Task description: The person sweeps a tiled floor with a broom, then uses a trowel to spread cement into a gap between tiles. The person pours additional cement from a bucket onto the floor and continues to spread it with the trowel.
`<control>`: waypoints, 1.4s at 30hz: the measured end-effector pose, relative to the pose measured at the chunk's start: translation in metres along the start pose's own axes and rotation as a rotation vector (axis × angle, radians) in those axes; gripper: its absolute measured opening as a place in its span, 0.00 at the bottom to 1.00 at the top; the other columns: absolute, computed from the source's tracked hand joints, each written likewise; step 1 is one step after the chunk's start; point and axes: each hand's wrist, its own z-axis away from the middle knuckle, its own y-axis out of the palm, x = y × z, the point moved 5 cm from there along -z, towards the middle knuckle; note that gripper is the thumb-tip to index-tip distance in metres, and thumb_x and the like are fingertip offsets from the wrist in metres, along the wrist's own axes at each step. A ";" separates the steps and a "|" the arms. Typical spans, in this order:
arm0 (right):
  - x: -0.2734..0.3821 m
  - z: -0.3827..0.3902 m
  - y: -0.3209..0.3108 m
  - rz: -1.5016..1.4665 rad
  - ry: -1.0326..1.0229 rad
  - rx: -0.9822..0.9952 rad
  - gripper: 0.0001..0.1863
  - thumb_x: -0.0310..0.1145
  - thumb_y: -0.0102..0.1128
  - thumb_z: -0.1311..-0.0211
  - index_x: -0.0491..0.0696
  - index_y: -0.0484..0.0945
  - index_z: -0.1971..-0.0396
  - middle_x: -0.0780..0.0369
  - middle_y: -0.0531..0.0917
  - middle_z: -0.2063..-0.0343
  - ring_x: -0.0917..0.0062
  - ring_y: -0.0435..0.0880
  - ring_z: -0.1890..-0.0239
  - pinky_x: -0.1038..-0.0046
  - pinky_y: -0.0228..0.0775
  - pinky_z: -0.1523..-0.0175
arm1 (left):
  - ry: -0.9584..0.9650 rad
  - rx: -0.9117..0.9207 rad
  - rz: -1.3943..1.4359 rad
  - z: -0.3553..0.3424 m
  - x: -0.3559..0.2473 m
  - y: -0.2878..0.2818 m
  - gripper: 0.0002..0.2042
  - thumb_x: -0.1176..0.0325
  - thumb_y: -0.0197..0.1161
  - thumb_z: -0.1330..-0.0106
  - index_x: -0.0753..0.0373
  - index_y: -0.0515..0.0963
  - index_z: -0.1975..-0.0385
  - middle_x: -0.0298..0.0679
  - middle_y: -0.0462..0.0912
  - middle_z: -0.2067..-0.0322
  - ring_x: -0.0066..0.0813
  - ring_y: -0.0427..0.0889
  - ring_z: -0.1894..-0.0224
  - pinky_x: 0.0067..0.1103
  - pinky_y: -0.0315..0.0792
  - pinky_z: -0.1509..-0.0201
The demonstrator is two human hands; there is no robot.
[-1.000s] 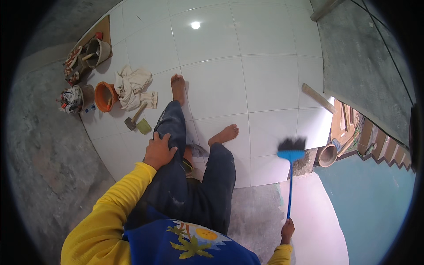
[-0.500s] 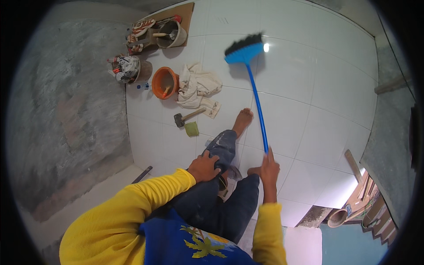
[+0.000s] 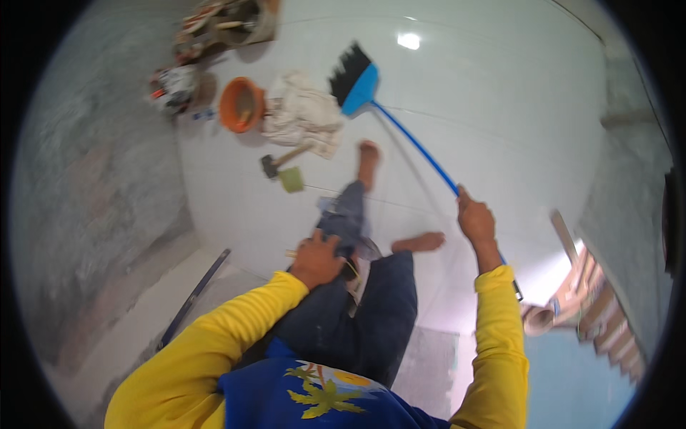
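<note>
My left hand [image 3: 316,259] rests on my trouser leg near the knee, fingers spread. My right hand [image 3: 477,223] grips the blue handle of a broom [image 3: 414,141] at the right, its dark-bristled blue head [image 3: 361,89] lying on the white tiles beside a crumpled cream cloth [image 3: 296,107]. Left of the cloth stands an orange bucket [image 3: 230,100] with something inside. A mallet [image 3: 270,166] and a small green piece [image 3: 291,179] lie below them. The picture is blurred, so small details are hard to tell.
Grey buckets and tools on a board [image 3: 246,32] and a filled container [image 3: 175,89] stand upper left, by a rough wall [image 3: 100,171]. A long dark bar [image 3: 193,300] lies lower left. At right are a plank [image 3: 563,232], a pot [image 3: 537,320] and a stepped edge [image 3: 611,329].
The broom swung from the right to the far tiles, then moved toward the cloth. My right hand came forward, then shifted rightward. My left hand stays on my leg. The view also turned.
</note>
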 end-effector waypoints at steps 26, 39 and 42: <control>-0.117 0.595 0.230 -0.645 1.016 -0.207 0.22 0.39 0.49 0.18 0.49 0.76 0.31 0.52 0.86 0.71 0.65 0.83 0.76 0.64 0.72 0.68 | 0.115 0.061 -0.378 0.013 -0.095 0.040 0.31 0.48 0.68 0.34 0.54 0.73 0.34 0.61 0.68 0.36 0.68 0.76 0.39 0.47 0.75 0.36; -0.161 0.457 0.263 -0.713 0.720 -0.020 0.21 0.47 0.50 0.20 0.63 0.77 0.34 0.50 0.89 0.68 0.49 0.88 0.63 0.50 0.80 0.54 | 0.258 -0.023 0.183 0.013 -0.199 -0.002 0.30 0.45 0.61 0.25 0.61 0.75 0.33 0.58 0.79 0.40 0.51 0.81 0.39 0.35 0.72 0.34; -0.173 0.458 0.275 -0.706 0.701 -0.047 0.20 0.48 0.50 0.21 0.64 0.78 0.35 0.50 0.89 0.67 0.48 0.88 0.62 0.49 0.81 0.54 | 0.315 0.002 0.169 0.026 -0.233 -0.005 0.29 0.46 0.59 0.24 0.63 0.75 0.34 0.55 0.81 0.42 0.48 0.80 0.38 0.33 0.72 0.34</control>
